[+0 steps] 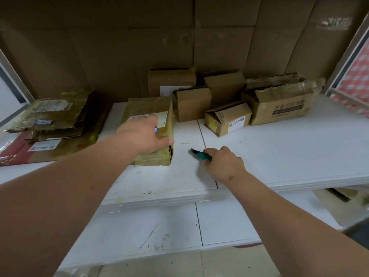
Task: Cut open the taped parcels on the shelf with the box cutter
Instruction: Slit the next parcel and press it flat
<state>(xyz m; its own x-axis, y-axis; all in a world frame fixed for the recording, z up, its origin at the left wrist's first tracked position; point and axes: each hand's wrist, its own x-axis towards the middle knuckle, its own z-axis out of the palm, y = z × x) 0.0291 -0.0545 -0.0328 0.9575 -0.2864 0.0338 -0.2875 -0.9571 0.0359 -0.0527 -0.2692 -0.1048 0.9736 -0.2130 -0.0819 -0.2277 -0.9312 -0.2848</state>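
A flat parcel wrapped in yellowish tape lies on the white shelf, left of centre. My left hand lies on top of its near end, thumb along the right edge, fingers hidden past the label. My right hand grips a green box cutter just right of the parcel. The blade end points left towards the parcel's torn near corner and hovers low over the shelf, apart from the parcel.
A stack of flattened taped parcels lies at the left. Several small cardboard boxes with raised flaps stand at the back, and a bigger printed box to their right. Cardboard sheets line the back wall. A lower shelf juts out below.
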